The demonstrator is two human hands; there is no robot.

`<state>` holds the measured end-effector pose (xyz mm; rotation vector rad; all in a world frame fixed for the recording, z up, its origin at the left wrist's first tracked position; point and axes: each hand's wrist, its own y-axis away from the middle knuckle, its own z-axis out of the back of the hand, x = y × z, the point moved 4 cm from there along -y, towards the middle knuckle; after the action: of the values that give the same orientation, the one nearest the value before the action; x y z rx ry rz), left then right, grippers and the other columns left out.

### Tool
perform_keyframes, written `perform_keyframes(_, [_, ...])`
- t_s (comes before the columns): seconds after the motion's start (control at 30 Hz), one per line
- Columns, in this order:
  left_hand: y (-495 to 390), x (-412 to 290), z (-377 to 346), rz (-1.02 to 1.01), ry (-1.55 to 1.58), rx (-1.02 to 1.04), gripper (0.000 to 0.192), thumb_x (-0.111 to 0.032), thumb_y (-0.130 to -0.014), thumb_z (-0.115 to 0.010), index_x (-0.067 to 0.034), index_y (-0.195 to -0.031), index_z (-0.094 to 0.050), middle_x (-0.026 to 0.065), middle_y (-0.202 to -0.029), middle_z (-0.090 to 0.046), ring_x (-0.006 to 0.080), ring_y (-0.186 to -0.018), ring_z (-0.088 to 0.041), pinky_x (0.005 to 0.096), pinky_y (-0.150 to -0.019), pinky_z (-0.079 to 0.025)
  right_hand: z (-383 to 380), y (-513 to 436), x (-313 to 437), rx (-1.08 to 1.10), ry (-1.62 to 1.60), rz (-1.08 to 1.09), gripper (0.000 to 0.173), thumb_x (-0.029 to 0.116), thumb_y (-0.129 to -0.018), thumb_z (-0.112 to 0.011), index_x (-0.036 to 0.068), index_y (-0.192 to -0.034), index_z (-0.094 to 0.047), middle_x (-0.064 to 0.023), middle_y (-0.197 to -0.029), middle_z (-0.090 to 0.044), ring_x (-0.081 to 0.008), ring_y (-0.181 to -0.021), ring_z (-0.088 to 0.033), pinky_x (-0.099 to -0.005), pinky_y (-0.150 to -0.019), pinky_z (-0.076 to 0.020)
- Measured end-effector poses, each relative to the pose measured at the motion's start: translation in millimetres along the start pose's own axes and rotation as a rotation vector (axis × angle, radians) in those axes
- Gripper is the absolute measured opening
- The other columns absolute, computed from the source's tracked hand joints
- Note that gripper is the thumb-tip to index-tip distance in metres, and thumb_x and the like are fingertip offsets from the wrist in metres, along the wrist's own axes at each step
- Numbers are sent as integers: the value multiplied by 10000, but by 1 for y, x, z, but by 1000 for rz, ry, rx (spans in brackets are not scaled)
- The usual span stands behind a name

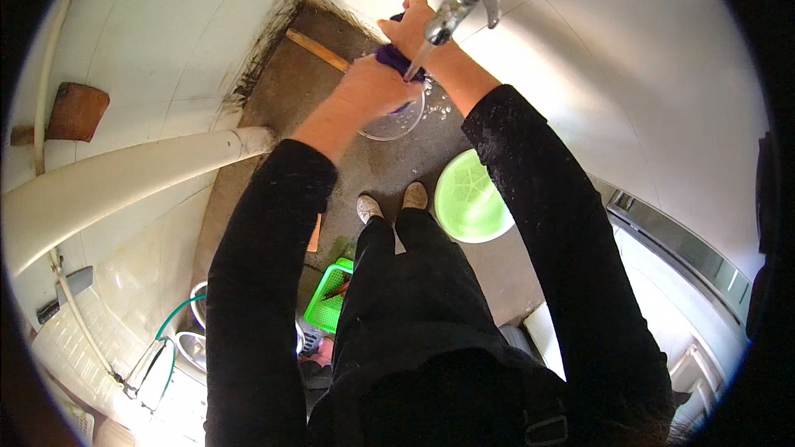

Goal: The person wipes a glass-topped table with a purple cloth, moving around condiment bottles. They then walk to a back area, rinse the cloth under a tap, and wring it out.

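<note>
Water runs from a chrome tap (456, 6) mounted on the wall onto a dark purple cloth (392, 57). My left hand (380, 88) grips one part of the cloth right by the stream. Farther up, my right hand (415, 26) is closed round another part, partly hidden by the tap. Below them stands a clear round basin (397, 130), its far side covered by my hands. Droplets splash beside its right rim.
A light-green colander (472, 202) rests on the floor by my feet. Behind the basin lies a wooden stick (318, 49). A green basket (323, 304) stands lower left. A thick white pipe (186, 158) crosses the left side, and a cleaver (76, 285) hangs on the wall.
</note>
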<state>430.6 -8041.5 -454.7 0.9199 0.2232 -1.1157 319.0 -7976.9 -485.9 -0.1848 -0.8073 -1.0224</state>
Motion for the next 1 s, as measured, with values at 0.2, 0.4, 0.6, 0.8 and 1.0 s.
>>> perform_keyframes(0.2, [12, 28, 16, -41, 1412, 110, 409, -382, -984, -560, -38, -1203, -592, 86, -1128, -667, 185, -1009, -655, 339, -897, -521, 36, 25, 7, 342, -1249, -243, 204, 189, -889, -702, 37, -1024, -683, -33, -959, -695, -136, -843, -655, -296, -778, -533])
perform_keyframes(0.4, [22, 40, -16, 226, 1847, -104, 349, -366, -995, -507, -71, -1144, -621, 79, -1070, -680, 222, -953, -664, 409, -781, -541, 22, 31, -5, 128, -1400, -367, 165, 90, -914, -596, -9, -1034, -649, -60, -961, -683, -166, -805, -651, -333, -727, -524])
perform_keyframes(0.6, [34, 39, -33, 281, 1895, 33, 269, -290, -973, -468, -117, -1109, -624, 70, -1002, -685, 227, -842, -669, 410, -616, -530, 10, 53, -13, 241, -1609, -329, 192, 183, -932, -589, 25, -1033, -634, -109, -1018, -674, -253, -967, -636, -400, -868, -504])
perform_keyframes(0.8, [43, 39, -45, 375, 1952, 52, 372, -392, -973, -468, -90, -1146, -600, 138, -1056, -655, 301, -925, -657, 495, -690, -554, 11, 71, 2, 282, -1740, -334, 269, 164, -870, -659, -12, -1068, -609, -121, -966, -678, -248, -880, -670, -395, -853, -541])
perform_keyframes(1.0, [47, 24, -51, 306, 2065, 370, 650, -590, -973, -392, -55, -1328, -490, 249, -1252, -566, 494, -1079, -580, 667, -922, -463, 37, 93, 22, 83, -1245, -118, 303, 75, -757, -760, -11, -1017, -630, -58, -877, -660, -142, -755, -627, -296, -743, -521])
